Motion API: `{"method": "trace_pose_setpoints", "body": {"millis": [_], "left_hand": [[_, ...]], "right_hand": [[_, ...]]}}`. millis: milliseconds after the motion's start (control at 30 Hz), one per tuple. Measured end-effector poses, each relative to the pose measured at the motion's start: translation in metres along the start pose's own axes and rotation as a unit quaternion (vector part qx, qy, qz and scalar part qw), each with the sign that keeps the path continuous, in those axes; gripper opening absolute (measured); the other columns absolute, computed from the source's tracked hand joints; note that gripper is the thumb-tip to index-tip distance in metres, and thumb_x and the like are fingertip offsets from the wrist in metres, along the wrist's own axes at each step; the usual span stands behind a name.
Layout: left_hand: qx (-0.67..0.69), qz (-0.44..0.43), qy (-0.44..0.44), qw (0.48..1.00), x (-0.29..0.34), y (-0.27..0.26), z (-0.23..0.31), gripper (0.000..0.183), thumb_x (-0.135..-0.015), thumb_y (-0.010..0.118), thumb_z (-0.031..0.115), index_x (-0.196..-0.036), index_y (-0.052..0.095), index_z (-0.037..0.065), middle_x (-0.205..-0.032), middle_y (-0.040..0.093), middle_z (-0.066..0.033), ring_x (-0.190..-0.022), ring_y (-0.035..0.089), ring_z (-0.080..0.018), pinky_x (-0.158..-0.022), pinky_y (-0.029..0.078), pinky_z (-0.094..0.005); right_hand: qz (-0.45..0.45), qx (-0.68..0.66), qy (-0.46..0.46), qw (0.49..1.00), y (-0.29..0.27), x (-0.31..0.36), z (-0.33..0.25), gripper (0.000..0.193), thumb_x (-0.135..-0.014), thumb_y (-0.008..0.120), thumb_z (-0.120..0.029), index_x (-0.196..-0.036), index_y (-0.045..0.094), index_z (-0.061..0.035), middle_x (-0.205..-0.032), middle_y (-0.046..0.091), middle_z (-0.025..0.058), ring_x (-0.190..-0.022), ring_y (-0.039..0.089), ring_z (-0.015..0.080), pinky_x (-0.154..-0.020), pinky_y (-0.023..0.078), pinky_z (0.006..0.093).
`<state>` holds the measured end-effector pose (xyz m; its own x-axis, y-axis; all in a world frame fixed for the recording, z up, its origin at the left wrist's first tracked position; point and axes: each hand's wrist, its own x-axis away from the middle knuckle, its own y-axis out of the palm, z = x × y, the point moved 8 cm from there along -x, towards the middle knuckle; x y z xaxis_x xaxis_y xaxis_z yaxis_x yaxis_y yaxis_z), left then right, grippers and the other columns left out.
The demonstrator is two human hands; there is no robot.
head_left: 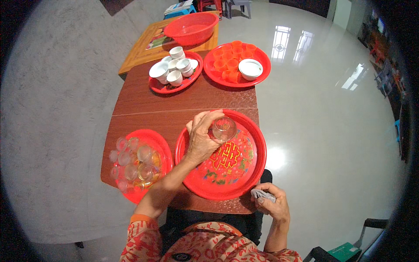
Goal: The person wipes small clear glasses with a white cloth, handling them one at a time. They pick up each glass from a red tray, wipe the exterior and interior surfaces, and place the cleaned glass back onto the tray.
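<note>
My left hand (203,139) reaches over a round red tray (198,183) with a gold and green printed pattern. Its fingers curve round a clear drinking glass (224,129) above the tray's far part. Close to the tray's near right rim, my right hand (275,203) is closed on a crumpled grey cloth (263,195). To the left, beside my left forearm, a smaller red tray (162,146) carries several clear glasses (130,171); some look amber at the base.
Further back, one red tray (200,72) bears white cups (174,78), and another (264,72) bears orange cups (220,65) and a white bowl (250,69). A red basin (192,28) stands behind them. The brown table (144,94) ends at the right above a shiny floor (314,131).
</note>
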<state>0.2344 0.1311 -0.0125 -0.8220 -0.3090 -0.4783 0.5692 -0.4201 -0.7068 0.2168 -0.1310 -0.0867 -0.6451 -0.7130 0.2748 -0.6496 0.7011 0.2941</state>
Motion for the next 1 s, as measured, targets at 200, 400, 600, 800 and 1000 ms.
{"method": "trace_pose_setpoints", "body": {"millis": [200,400,600,800,1000], "left_hand": [[0.11,0.02,0.068,0.991,0.011,-0.042,0.024,0.054,-0.067,0.077,0.009,-0.116,0.055,0.01,-0.122,0.058,-0.0109,-0.117,0.052,-0.0278,-0.096,0.041,-0.0394],[-0.031,0.079,0.193,0.977,0.022,-0.073,0.058,0.055,-0.065,0.076,0.004,-0.116,0.055,0.01,-0.12,0.055,-0.0124,-0.111,0.052,-0.0322,-0.092,0.044,-0.0429],[-0.127,0.053,0.218,0.966,0.03,-0.075,0.066,0.061,-0.058,0.077,0.002,-0.115,0.059,0.014,-0.119,0.052,-0.0092,-0.109,0.046,-0.0313,-0.091,0.041,-0.0426],[-0.127,0.086,0.177,0.972,0.036,-0.078,0.062,0.06,-0.06,0.075,0.001,-0.116,0.061,0.015,-0.118,0.05,-0.0081,-0.108,0.044,-0.0298,-0.091,0.039,-0.0425],[-0.176,0.084,0.208,0.959,0.04,-0.083,0.071,0.06,-0.061,0.072,-0.004,-0.116,0.062,0.019,-0.119,0.049,-0.0072,-0.108,0.043,-0.0287,-0.093,0.036,-0.0419]], "right_hand": [[0.008,0.025,-0.022,0.999,0.001,0.009,0.007,0.024,-0.079,0.065,-0.008,-0.102,0.063,-0.0021,-0.088,0.064,0.0024,-0.075,0.057,0.0081,-0.065,0.048,0.024],[0.017,0.064,-0.013,0.998,0.009,0.023,0.006,0.022,-0.08,0.067,-0.012,-0.1,0.064,-0.0023,-0.085,0.064,0.0011,-0.072,0.056,0.0076,-0.062,0.047,0.0234],[0.012,0.081,-0.026,0.996,0.014,0.033,0.009,0.022,-0.082,0.066,-0.015,-0.099,0.064,-0.0024,-0.082,0.063,0.0003,-0.069,0.055,0.0065,-0.058,0.045,0.0228],[0.003,0.065,-0.015,0.998,0.015,0.044,0.012,0.023,-0.082,0.066,-0.015,-0.102,0.064,-0.0027,-0.081,0.063,0.0002,-0.069,0.055,0.0064,-0.058,0.045,0.0227],[0.013,0.074,-0.018,0.997,0.013,0.046,0.016,0.024,-0.082,0.066,-0.014,-0.103,0.064,-0.0025,-0.084,0.063,0.0004,-0.071,0.055,0.0066,-0.06,0.046,0.0227]]}}
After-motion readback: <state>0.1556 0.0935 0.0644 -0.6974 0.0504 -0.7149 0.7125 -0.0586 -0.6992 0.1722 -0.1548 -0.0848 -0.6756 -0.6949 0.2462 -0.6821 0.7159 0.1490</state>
